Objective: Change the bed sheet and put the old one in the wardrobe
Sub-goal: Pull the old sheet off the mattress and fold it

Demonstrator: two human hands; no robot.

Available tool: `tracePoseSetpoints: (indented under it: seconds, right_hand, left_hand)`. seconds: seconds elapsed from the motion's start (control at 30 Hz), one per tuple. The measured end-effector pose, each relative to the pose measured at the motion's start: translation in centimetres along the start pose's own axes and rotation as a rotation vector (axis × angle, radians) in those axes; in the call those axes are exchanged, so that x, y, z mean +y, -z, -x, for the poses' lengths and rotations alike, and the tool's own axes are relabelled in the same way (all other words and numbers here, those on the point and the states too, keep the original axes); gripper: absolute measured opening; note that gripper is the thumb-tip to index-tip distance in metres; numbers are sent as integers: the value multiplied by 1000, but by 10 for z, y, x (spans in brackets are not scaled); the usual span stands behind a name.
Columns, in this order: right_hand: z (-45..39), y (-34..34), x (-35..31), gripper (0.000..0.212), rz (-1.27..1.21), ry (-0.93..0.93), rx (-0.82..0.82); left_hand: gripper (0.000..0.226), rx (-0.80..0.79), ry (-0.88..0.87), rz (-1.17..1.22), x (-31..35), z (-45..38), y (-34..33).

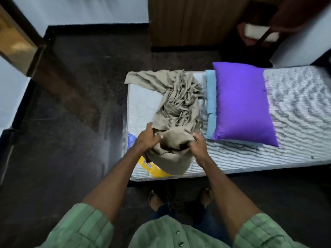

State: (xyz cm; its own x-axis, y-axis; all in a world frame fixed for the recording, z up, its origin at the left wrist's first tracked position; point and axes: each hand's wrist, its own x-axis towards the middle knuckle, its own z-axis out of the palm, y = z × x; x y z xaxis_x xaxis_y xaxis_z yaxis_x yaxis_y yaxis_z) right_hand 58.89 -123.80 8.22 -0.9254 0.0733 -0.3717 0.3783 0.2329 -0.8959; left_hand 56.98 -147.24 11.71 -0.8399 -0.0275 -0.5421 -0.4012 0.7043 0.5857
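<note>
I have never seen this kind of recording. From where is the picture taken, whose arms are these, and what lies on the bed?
There is no machine here. A person wears a camera on the head, so this one picture looks down along their own arms. The left hand and the right hand both grip a crumpled beige bed sheet, which lies bunched on the bare striped mattress. A purple pillow rests on a light blue one beside the sheet. Behind the bed stands a wooden wardrobe.
</note>
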Motion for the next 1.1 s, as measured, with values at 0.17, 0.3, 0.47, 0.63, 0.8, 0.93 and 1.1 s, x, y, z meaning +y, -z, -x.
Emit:
tracePoseSetpoints:
  seconds: [0.17,0.3,0.47,0.63,0.8,0.93,1.1]
  right_hand:
    - [44,73,-43,30,-215,-8,147]
    - [101,136,-56,34,-194,-2,31]
    - [183,216,-52,46,-423,-42,-40]
    - [258,311,-23,44,-342,-114,-21]
    - [359,422,5,31,-174,-240,70]
    - [431,502,12,26,-123,-282,245]
    - [493,577,10,25,-166,-246,653]
  left_hand:
    - [68,-146,-344,-176,82,6,-18]
    - [25,-139,-614,-147,161,52,-57]
    - [37,-155,-817,-168,249,119,-125]
    - [18,-313,-898,-185,304,195,-210]
    - [16,-428,-1025,-184,357,286,-308]
    - [15,-425,-1167,-153,415,353,-388]
    - [26,-360,-1303,-220,490,424,-455]
